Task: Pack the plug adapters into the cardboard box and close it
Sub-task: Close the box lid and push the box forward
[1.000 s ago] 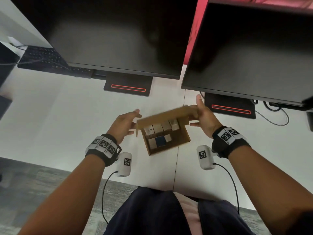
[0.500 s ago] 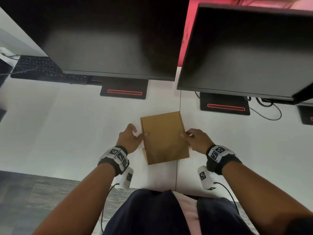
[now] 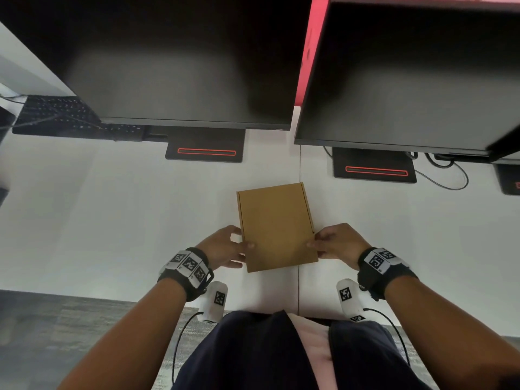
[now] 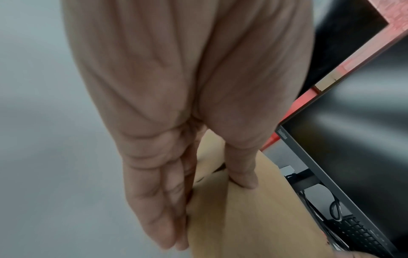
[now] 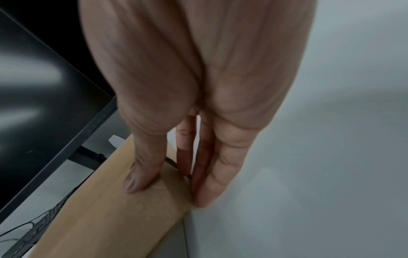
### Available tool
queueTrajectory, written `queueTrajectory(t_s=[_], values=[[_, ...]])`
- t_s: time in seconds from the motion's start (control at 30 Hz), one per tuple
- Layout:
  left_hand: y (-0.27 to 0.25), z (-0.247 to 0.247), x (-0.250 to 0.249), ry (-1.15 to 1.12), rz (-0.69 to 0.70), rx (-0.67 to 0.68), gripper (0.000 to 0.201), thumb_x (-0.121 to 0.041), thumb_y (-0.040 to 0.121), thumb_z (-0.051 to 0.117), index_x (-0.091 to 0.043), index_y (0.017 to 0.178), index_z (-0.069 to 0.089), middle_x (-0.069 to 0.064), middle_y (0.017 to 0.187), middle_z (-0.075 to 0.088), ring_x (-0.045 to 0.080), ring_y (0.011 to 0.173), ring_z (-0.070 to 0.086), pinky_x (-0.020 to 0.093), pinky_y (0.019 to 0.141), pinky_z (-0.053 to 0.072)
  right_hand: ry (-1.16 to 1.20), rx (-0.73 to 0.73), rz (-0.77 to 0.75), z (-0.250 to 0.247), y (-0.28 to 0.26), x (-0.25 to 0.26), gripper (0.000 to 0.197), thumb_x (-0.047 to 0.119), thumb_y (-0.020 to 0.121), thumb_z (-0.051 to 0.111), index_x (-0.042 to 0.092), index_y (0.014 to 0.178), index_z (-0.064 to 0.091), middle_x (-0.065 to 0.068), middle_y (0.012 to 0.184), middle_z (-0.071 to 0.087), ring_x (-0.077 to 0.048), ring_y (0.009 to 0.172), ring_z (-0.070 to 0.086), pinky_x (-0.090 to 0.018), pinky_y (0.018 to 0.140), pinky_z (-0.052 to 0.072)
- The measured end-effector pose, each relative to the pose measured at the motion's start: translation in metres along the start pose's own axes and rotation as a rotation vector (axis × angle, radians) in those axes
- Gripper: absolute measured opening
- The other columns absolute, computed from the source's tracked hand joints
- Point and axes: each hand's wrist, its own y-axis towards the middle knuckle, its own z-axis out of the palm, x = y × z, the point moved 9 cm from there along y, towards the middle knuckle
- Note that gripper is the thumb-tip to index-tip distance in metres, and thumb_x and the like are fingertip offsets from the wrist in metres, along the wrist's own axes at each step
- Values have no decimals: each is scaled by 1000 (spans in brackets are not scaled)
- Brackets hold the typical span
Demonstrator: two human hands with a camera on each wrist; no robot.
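The brown cardboard box (image 3: 277, 226) lies flat on the white desk with its lid down, so the plug adapters inside are hidden. My left hand (image 3: 243, 237) is at its near left edge. In the left wrist view that hand (image 4: 208, 213) has its thumb tip on the lid (image 4: 253, 218) and straight fingers (image 4: 161, 218) against the side wall. My right hand (image 3: 313, 240) mirrors this at the near right edge. In the right wrist view it (image 5: 169, 193) presses its thumb on the lid (image 5: 110, 218) and lays straight fingers (image 5: 212, 183) along the side.
Two dark monitors (image 3: 174, 66) (image 3: 408, 80) overhang the back of the desk on black stands (image 3: 205, 147) (image 3: 374, 167). A black keyboard (image 3: 64, 114) lies far left and cables (image 3: 444, 175) far right. The desk's front edge (image 3: 84, 291) runs just behind my wrists.
The lid, half raised a second ago over the adapters, has come down flat. Both hands slid back along the box's sides to its near corners, and the box now sits straighter.
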Motion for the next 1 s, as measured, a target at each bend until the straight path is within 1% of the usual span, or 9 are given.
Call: queueTrajectory(t_s=[0.13, 0.37, 0.5, 0.63, 0.73, 0.8, 0.87, 0.93, 1.0], values=[[1, 1, -12, 58, 46, 24, 52, -25, 97, 70, -28, 143, 46, 8, 119, 76, 35, 114, 73, 40, 98, 57, -6, -17, -6, 0, 4, -1, 29, 1, 75, 86, -9, 97, 70, -22, 100, 76, -31, 95, 75, -42, 87, 61], [-2, 5, -23, 162, 70, 54, 39, -30, 104, 58, -33, 141, 47, -2, 120, 73, 21, 95, 71, 30, 85, 54, 50, -47, 13, -3, 9, -8, 33, 10, 73, 88, -1, 100, 72, -21, 106, 75, -33, 100, 73, -44, 92, 59], [2, 2, -23, 176, 60, 48, 41, -30, 104, 57, -30, 144, 49, 0, 128, 71, 30, 112, 73, 33, 94, 55, 75, -7, 35, 1, 7, -9, 32, 11, 76, 87, -2, 100, 71, -19, 106, 76, -33, 101, 73, -43, 92, 59], [5, 1, -29, 126, 78, 46, 41, -25, 104, 57, -25, 145, 49, -1, 118, 72, 22, 98, 70, 30, 90, 56, 78, -41, 14, 1, 8, -3, 32, 7, 76, 86, -3, 102, 70, -21, 108, 74, -30, 100, 74, -35, 84, 60], [6, -6, -34, 170, 105, -7, 43, -25, 101, 63, -22, 143, 53, 0, 114, 75, 23, 99, 73, 38, 98, 58, 50, -73, -24, 1, 7, 5, 29, 1, 77, 84, -6, 101, 70, -24, 105, 73, -26, 91, 74, -27, 75, 60], [7, -14, -39, 311, 137, -54, 52, -32, 96, 69, -26, 145, 53, 0, 111, 77, 23, 102, 76, 44, 101, 58, -20, -96, -50, 0, 7, 10, 27, 4, 77, 85, -4, 98, 71, -24, 101, 74, -26, 87, 73, -26, 73, 60], [7, -21, -47, 444, 179, -110, 77, -38, 89, 76, -34, 156, 38, 2, 119, 76, 23, 112, 72, 44, 102, 56, -168, -138, -71, -3, 8, 14, 26, 15, 75, 88, 5, 93, 74, -16, 95, 76, -27, 88, 72, -30, 76, 60], [6, -27, -59, 542, 262, -186, 109, -36, 82, 84, -40, 163, 12, 5, 146, 59, 29, 128, 61, 44, 108, 50, -386, -224, -93, -10, 8, 21, 32, 28, 71, 90, 16, 95, 72, -2, 92, 75, -22, 88, 71, -28, 74, 55], [8, -29, -73, 596, 365, -230, 123, -28, 77, 90, -42, 164, 3, 2, 168, 30, 33, 136, 54, 45, 111, 48, -432, -295, -165, -12, 5, 34, 56, 28, 68, 92, 22, 116, 63, 1, 106, 68, -19, 91, 68, -26, 74, 53]])
